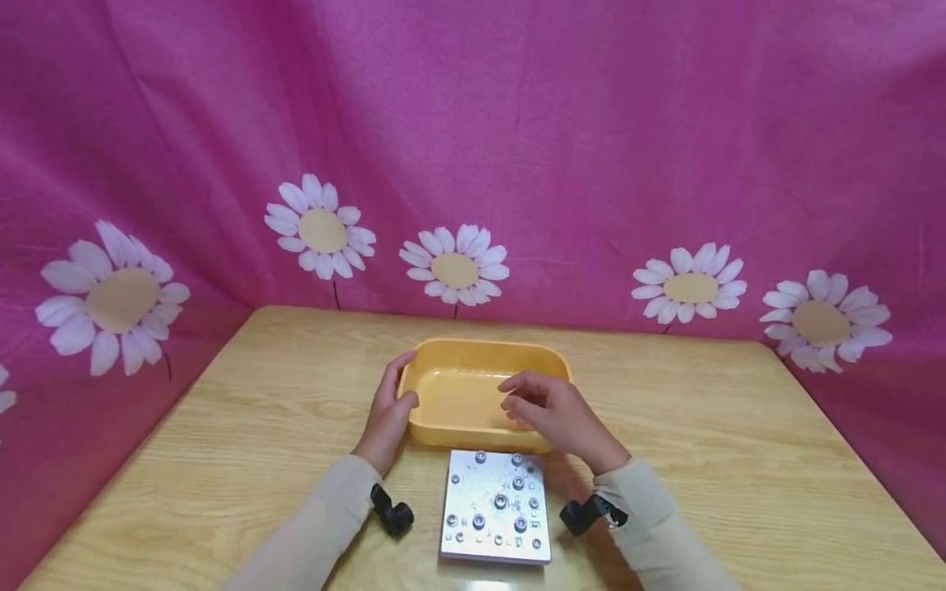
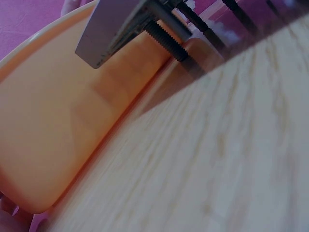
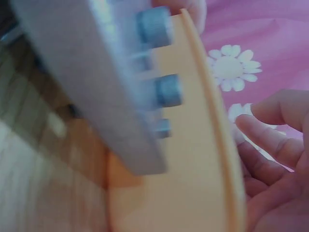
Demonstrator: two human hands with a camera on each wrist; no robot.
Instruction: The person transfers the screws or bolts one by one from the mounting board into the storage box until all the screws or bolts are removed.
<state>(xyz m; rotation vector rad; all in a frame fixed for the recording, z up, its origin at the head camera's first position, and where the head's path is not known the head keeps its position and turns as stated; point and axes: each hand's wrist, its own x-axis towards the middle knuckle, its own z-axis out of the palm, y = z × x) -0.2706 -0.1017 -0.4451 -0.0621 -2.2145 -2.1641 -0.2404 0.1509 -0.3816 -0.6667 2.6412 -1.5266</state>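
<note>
Left hand [image 1: 388, 419] grips yellow tub [image 1: 473, 437] (right hand [image 1: 556, 412] above).

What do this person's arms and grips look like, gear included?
The left sleeve and right sleeve are long, plain and pale beige. A small black left wrist device and black right wrist device sit at the cuffs; the right one shows a silvery fitting. The left grip and right grip are human hands without gloves. No cables show.
</note>
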